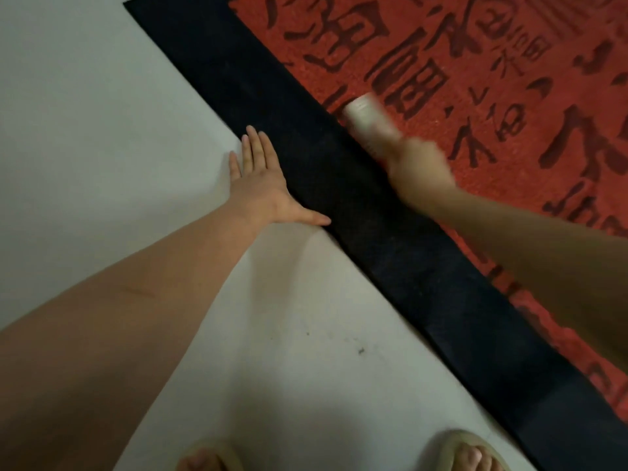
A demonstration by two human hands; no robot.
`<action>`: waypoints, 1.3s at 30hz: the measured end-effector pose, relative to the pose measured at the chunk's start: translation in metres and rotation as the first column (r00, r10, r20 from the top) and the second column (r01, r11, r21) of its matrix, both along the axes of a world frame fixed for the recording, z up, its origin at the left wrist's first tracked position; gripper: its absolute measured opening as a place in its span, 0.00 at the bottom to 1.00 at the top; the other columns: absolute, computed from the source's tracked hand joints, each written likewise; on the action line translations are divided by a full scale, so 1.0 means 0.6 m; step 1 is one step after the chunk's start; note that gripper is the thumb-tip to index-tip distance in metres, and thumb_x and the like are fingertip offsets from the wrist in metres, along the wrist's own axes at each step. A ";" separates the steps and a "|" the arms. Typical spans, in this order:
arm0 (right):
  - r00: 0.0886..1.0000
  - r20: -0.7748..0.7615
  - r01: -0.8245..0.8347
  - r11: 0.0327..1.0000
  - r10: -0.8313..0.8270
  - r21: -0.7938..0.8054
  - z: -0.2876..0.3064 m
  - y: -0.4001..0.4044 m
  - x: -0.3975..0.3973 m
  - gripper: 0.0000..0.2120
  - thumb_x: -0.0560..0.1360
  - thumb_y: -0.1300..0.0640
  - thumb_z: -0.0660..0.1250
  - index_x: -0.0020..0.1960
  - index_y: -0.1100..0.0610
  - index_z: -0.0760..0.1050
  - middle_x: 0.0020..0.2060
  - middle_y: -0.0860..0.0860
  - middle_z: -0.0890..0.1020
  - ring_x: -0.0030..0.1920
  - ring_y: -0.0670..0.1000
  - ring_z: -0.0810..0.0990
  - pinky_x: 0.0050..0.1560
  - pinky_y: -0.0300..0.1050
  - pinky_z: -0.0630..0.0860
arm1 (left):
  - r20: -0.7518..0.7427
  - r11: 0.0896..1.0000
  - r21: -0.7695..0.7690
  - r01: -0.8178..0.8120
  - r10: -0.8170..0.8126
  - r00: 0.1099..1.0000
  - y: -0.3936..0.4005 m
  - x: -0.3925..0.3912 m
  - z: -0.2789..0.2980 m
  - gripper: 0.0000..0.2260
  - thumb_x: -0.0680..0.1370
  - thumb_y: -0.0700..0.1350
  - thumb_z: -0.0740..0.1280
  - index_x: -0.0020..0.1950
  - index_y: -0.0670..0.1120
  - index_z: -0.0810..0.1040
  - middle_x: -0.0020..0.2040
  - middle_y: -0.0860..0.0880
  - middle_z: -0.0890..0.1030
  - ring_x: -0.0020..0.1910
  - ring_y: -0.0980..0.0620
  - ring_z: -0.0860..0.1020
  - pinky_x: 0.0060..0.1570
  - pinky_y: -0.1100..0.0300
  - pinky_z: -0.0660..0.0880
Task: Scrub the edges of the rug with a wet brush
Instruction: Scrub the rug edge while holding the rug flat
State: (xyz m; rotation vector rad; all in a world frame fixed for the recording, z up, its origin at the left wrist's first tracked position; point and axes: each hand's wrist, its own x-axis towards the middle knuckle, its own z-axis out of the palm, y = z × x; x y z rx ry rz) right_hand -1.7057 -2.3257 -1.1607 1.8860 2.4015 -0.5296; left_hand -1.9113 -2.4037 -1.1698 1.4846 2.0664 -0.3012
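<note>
A red rug [475, 107] with dark characters and a wide black border [306, 137] lies diagonally across the pale floor. My left hand [261, 185] lies flat with straight fingers on the floor at the border's outer edge, the thumb reaching onto the black strip. My right hand [418, 171], blurred by motion, grips a whitish brush [368, 122] where the black border meets the red field. The brush's bristles are not visible.
Pale floor [102, 113] fills the left and lower middle, with a few dark specks [360, 351]. My two feet in light slippers [472, 452] stand at the bottom edge, near the rug's border. The rug's corner [129, 3] is at the top left.
</note>
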 end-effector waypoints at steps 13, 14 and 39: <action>0.994 -0.105 0.038 0.999 -0.037 0.007 -0.008 -0.055 -0.135 0.27 0.80 0.61 0.54 0.76 0.43 0.59 0.53 0.62 0.80 0.54 0.64 0.79 0.53 0.54 0.73 | -0.034 0.998 0.001 -0.063 0.063 0.997 -0.012 0.001 0.002 0.71 0.58 0.76 0.70 0.75 0.38 0.27 0.76 0.41 0.28 0.76 0.43 0.30 0.72 0.44 0.31; 0.988 -0.153 -0.004 0.999 -0.003 -0.051 -0.013 -0.087 -0.161 0.26 0.81 0.59 0.54 0.76 0.43 0.58 0.53 0.62 0.80 0.53 0.63 0.79 0.52 0.53 0.74 | -0.046 0.998 0.009 -0.065 0.065 0.997 -0.012 0.001 -0.001 0.66 0.64 0.72 0.70 0.75 0.38 0.28 0.76 0.41 0.28 0.76 0.43 0.30 0.72 0.43 0.31; 0.921 -0.251 -0.322 0.945 0.298 -0.056 -0.032 0.024 -0.186 0.23 0.80 0.55 0.57 0.73 0.39 0.64 0.53 0.63 0.81 0.51 0.64 0.80 0.49 0.54 0.77 | 0.020 0.942 0.165 -0.292 0.292 0.956 0.039 -0.093 0.022 0.68 0.59 0.75 0.71 0.78 0.40 0.34 0.80 0.43 0.37 0.78 0.43 0.35 0.74 0.43 0.37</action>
